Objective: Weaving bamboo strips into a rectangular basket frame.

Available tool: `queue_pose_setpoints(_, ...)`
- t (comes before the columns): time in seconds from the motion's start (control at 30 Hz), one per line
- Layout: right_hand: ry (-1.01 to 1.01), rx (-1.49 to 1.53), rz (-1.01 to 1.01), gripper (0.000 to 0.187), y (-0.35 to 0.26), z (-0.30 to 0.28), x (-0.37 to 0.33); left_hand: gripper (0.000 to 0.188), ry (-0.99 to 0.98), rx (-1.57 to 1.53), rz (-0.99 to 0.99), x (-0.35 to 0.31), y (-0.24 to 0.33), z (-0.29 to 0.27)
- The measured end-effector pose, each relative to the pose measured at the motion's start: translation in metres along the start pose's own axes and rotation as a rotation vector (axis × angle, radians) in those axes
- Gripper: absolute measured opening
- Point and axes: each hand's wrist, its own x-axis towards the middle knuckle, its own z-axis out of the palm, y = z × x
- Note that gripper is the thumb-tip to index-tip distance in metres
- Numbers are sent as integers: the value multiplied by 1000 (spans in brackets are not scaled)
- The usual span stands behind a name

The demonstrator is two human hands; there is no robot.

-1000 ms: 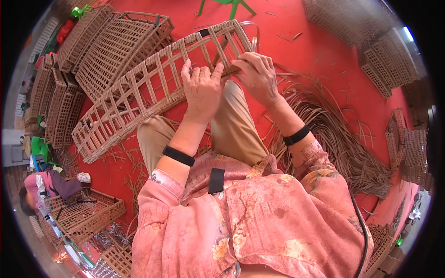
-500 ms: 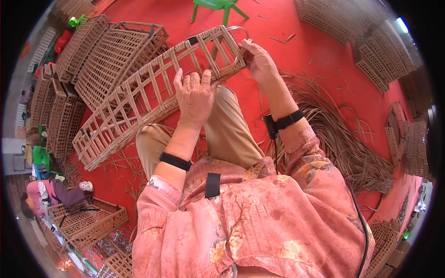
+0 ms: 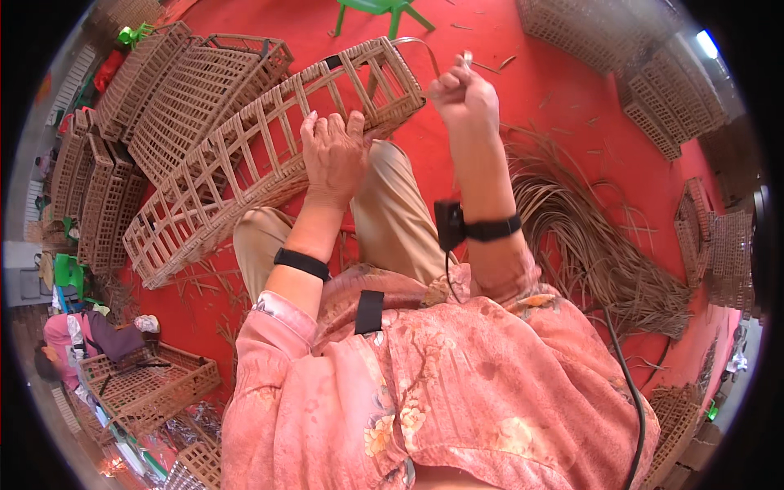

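A long brown open-lattice woven basket [image 3: 253,147] lies slanted across my knees, its far right end raised. My left hand [image 3: 335,151] grips its near side rim, fingers curled over the edge. Beyond the right end, my right hand [image 3: 465,96] is closed, its fingers pinched on a thin brown weaving strip [image 3: 431,51]. This strip arches from the basket's top right corner to the hand. The exact spot where the fingers hold it is partly hidden. A small black patch [image 3: 333,62] shows on the basket's far rim.
Finished woven baskets [image 3: 196,102] are stacked at the left, more baskets [image 3: 670,90] at the right. A bundle of loose strips [image 3: 596,245] lies on the red floor to my right. A green stool [image 3: 380,6] stands ahead. Another person [image 3: 90,339] sits at far left beside a basket [image 3: 155,388].
My right hand has drawn away from the basket's corner, to the right, pulling the strip into a wider arch. My left hand stays on the rim; the basket has shifted slightly.
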Motion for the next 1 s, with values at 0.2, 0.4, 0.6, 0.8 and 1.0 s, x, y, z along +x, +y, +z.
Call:
queue_pose_setpoints(0.2, 208, 394, 116, 16, -21, -32, -11, 33, 8, -19, 12, 4, 1, -4)
queue_pose_setpoints(0.4, 482, -47, -3, 22, -10, -10, -17, 33, -1, -30, -13, -1, -1, -3)
queue_pose_setpoints(0.6, 212, -1231, -288, 30, -2, -2, -79, 34, 13, -88, -38, -1, 0, -2)
queue_pose_setpoints(0.8, 16, -1969, -459, 32, 14, 42, -98, 35, 12, -171, -55, -1, -2, -5)
queue_pose_setpoints(1.0, -663, -2280, -1036, 30, 42, 42, -90, 38, 76, -175, -40, -4, -6, 3)
